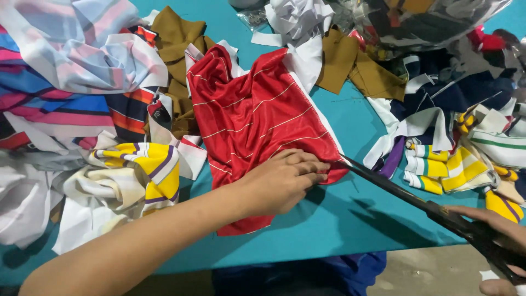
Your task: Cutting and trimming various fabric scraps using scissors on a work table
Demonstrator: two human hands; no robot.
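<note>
Left forearm crossed the counter's (329, 230) near edge; left hand (285, 181) lay flat, fingers nearly closed, pressing the red striped fabric piece (252, 115) at mid-counter. Right hand (501, 241) at the near right corner gripped the handles of black scissors (416, 200), blades almost closed, tips touching the red fabric's lower right edge beside the left fingertips. Yellow-striped scraps (148, 164) sat left, brown cloth (175, 38) at the far edge, white and yellow strips (455, 164) right.
</note>
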